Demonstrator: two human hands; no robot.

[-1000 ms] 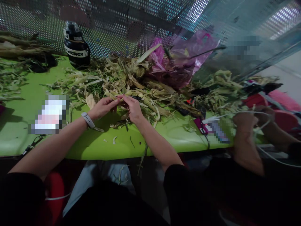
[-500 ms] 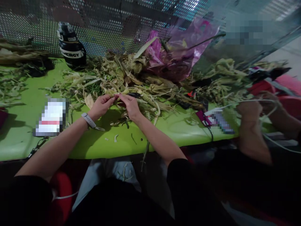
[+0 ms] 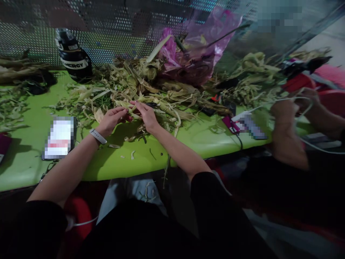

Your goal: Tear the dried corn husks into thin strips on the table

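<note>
A heap of dried, pale green and brown plant leaves and stems (image 3: 126, 81) lies on the bright green table. At its near edge my left hand (image 3: 111, 120) has its fingers curled and drawn together; what they pinch, if anything, is too small to make out. Close by on the right, my right hand (image 3: 147, 116) reaches into the stems with fingers pressed together over pale strips, its grip partly hidden. A small gap separates the two hands. Loose scraps (image 3: 132, 155) are scattered in front of them on the tabletop (image 3: 107, 169).
A black bottle (image 3: 74, 59) stands at the back left, and a pink plastic bag (image 3: 194, 61) behind the heap. A lit phone (image 3: 59, 138) lies left of my forearm. On the right are another phone (image 3: 254, 126), a purple item (image 3: 230, 124) and a co-worker's hands (image 3: 285, 109).
My hands have moved slightly apart, after their fingertips met over the stems. The whole view has shifted a little, with the bottle and bag now further left.
</note>
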